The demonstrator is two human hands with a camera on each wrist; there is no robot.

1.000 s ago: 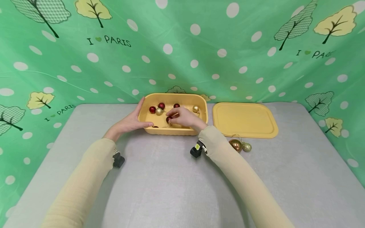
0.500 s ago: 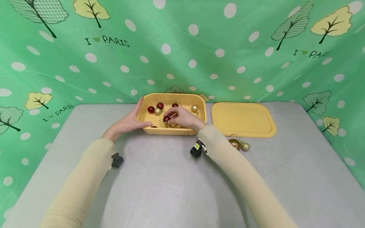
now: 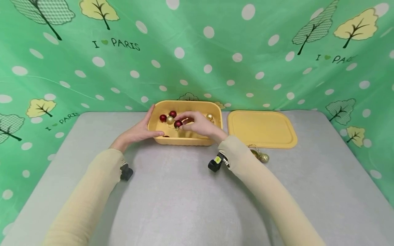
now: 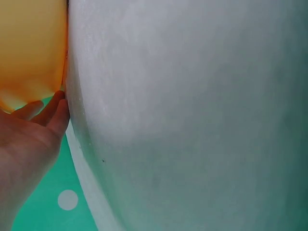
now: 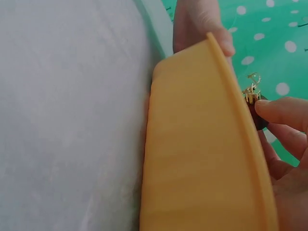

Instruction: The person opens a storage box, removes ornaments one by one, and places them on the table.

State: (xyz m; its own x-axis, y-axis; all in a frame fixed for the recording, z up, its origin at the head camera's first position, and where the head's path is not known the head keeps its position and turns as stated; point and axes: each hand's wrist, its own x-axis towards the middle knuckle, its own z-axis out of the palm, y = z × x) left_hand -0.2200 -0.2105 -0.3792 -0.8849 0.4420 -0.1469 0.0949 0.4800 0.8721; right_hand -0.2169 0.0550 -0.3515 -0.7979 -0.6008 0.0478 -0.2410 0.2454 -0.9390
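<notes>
In the head view my left hand (image 3: pixel 137 132) holds the left end of a yellow plastic box (image 3: pixel 187 141), thumb at the front rim and fingers along the end wall. My right hand (image 3: pixel 202 124) reaches over the box and pinches a dark red Christmas bauble (image 3: pixel 178 123) between thumb and fingers. Its gold cap (image 5: pixel 252 96) and hanging loop show above the rim in the right wrist view. Inside the box, red baubles (image 3: pixel 162 118) and a glittery gold bauble (image 3: pixel 170 120) lie at the left. A shiny gold bauble (image 3: pixel 210 117) is at the right, partly behind my hand.
The yellow lid (image 3: pixel 261 130) lies flat on the grey table (image 3: pixel 178 191), right of the box. Below it, a glittery gold bauble (image 3: pixel 263 158) sits beside a larger copper-gold one (image 3: pixel 254 153), half covered by my right sleeve. Green patterned cloth hangs behind.
My right hand has raised the dark red bauble from near the front wall, shifting it slightly left and farther back. The left hand keeps its place on the box.
</notes>
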